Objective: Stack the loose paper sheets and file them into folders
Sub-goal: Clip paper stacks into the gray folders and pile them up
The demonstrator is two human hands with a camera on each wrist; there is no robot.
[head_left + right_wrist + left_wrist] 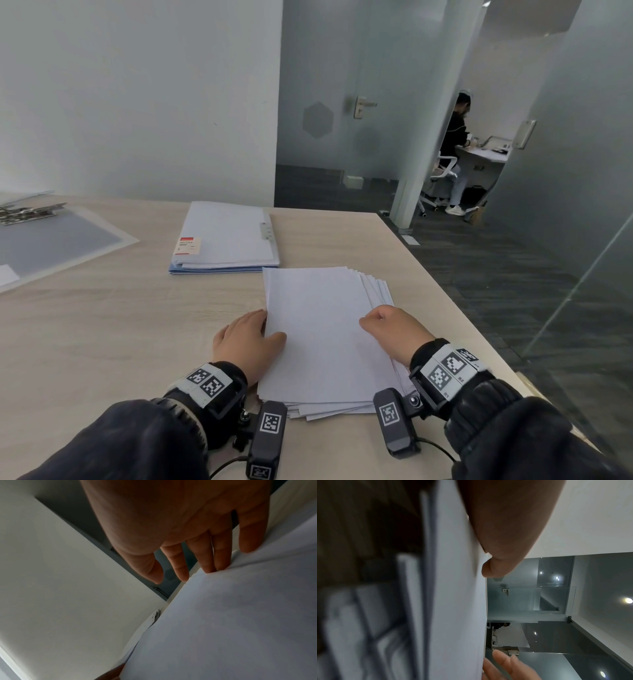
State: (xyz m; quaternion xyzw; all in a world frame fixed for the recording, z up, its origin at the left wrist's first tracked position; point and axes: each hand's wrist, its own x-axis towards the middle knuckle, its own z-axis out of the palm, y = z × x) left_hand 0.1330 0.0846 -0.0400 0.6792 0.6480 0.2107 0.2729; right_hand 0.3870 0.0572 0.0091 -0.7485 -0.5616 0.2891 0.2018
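Pale wood table (137,325) holds fanned paper sheets (318,329) before glass partitions (565,171).

The head view looks forward and down across the table (120,308) from above. Each wrist view sits very close, low beside the paper stack (322,329), which all three views share.
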